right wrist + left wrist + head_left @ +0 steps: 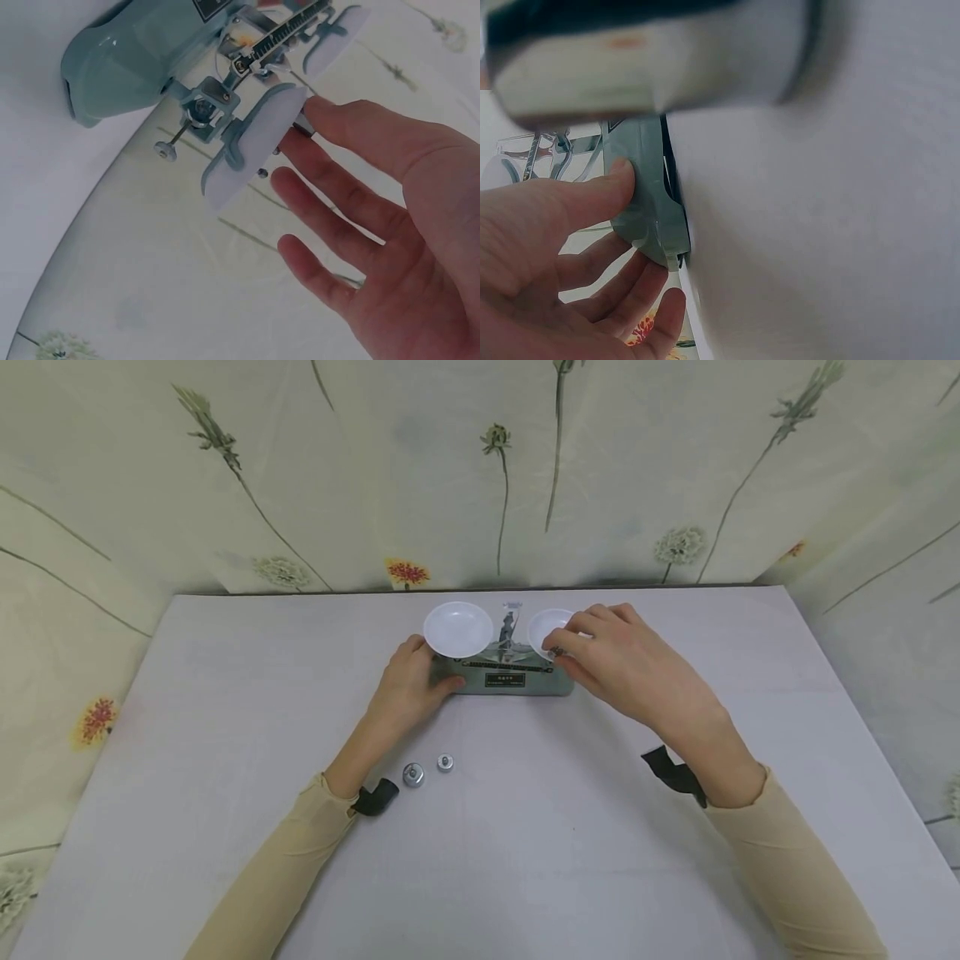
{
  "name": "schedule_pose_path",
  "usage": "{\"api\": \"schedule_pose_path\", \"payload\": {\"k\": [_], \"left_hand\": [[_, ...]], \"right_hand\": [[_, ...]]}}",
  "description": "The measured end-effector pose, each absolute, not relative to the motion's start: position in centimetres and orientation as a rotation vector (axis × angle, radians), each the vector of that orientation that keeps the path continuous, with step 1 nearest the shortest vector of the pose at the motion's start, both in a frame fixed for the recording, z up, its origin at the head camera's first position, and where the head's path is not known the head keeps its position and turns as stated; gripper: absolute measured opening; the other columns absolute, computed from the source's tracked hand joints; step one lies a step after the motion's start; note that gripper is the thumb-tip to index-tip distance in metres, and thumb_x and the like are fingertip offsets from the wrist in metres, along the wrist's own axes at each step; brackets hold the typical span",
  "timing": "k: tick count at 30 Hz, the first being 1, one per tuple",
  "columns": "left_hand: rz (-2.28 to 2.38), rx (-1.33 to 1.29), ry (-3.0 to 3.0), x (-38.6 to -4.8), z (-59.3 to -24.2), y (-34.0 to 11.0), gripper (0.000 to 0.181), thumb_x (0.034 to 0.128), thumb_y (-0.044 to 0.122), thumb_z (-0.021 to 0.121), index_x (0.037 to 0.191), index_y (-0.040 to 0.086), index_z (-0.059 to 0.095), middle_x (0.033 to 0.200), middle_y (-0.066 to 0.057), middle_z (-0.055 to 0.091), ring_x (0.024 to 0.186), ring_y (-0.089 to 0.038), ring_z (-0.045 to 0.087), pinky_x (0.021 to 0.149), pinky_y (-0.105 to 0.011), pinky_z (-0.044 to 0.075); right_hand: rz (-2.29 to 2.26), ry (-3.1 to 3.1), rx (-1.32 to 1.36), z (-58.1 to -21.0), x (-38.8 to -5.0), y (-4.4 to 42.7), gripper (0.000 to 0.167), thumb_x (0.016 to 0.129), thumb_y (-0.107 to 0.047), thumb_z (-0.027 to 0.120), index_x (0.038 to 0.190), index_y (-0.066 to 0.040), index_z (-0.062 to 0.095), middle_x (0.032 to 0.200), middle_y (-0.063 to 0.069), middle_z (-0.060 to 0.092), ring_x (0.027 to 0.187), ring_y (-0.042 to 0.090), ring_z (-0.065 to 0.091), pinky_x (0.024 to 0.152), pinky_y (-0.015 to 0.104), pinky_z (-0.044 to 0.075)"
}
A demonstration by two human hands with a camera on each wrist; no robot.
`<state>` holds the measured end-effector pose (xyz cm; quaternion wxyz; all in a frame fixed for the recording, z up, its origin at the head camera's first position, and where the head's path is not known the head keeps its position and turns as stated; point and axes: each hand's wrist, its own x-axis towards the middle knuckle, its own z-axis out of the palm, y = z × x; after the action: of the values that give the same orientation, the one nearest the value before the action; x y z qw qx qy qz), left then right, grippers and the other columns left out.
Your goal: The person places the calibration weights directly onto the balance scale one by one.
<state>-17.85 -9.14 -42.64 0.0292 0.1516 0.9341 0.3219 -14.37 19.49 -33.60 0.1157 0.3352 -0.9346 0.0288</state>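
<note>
Head view: I see the scale [536, 683] near the far edge of the table [510, 868], long axis left-right, label [505, 680] facing me. Left hand [405, 681] grips its left end; right hand [618, 660], angled in, pinches a weight [303, 126] at the right pan [542, 627]. Label's writing too small to read.

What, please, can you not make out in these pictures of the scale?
Head view: part of the right pan, hidden by the right hand.
Head view: lettering on the label, too small.
Head view: any markings on the two loose weights, too small.
Right wrist view: most of the pinched metal piece, covered by fingers.
</note>
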Motion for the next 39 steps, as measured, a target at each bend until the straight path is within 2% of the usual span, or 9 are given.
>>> {"api": "schedule_pose_path", "payload": {"k": [14, 39], "left_hand": [[0.993, 0.46, 2.881, -17.83, -42.83, -9.18, 0.071, 0.0941, 0.024, 0.085, 0.152, -0.003, 0.055, 0.151, -0.026, 0.061, 0.146, -0.041, 0.055, 0.126, -0.054, 0.046], [0.982, 0.47, 2.882, -17.91, -42.84, -9.15, 0.071, 0.094, 0.024, 0.085, 0.152, -0.004, 0.055, 0.151, -0.026, 0.061, 0.145, -0.042, 0.056, 0.126, -0.054, 0.046]], "right_hand": [[0.074, -2.73, 0.978, -33.64, -14.46, 19.37, 0.018, 0.096, -0.011, 0.081, 0.112, -0.014, 0.075, 0.104, 0.006, 0.078, 0.106, 0.031, 0.072, 0.098, 0.051, 0.055], [0.069, -2.7, 0.951, -33.93, -14.55, 19.5, 0.015, 0.095, -0.009, 0.082, 0.109, -0.012, 0.075, 0.099, 0.006, 0.077, 0.1, 0.031, 0.072, 0.092, 0.05, 0.055]]}}
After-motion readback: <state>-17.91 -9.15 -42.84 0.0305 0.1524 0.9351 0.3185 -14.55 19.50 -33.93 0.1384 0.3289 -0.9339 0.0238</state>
